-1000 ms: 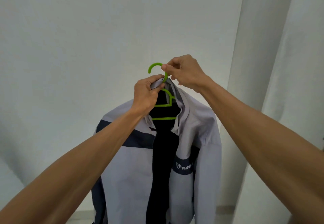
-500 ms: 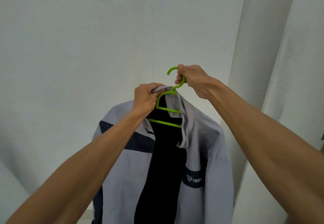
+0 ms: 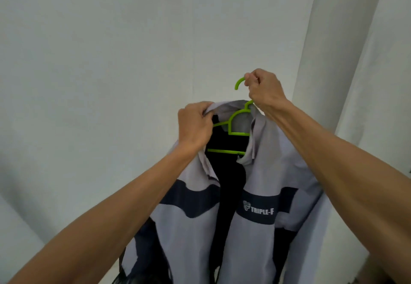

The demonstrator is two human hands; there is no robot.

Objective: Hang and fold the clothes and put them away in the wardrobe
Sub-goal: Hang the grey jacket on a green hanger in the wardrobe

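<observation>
Jacket (image 3: 262, 172): grey with dark bands, open at the front, hung on the hanger. We hold it up in the air before the wall, and it rests on no surface.
Hanger (image 3: 230, 125): green, set inside the shoulders, with its lower bar showing across the open front. It bears the cloth so that the panels fall straight.
Hook (image 3: 239, 83): stands above the collar, free tip toward our left. It is clear of cloth, as it must be to catch a rail.
Right hand (image 3: 264, 90): closed round the hook's stem, just above the collar. We judge that this grip carries the whole load and sets the hanger's tilt.
Left hand (image 3: 194, 128): fingers pinch the collar's left edge, beside the hanger's left arm. We judge that this grip draws the cloth over that arm to seat the shoulder.
Collar (image 3: 224, 107): bunched on the left under our fingers, while the right lapel hangs down flat.
Wall (image 3: 133, 50): plain white, behind the jacket.
Wardrobe: not in view.
Step in hand: we judge it to be seating the jacket squarely on the hanger.
Progress: this garment is nearly hung and not yet put away.
Next move: we would release the collar once it lies even, then carry the load by the hook.
Risk: an uneven collar may let one shoulder slide off its arm.
</observation>
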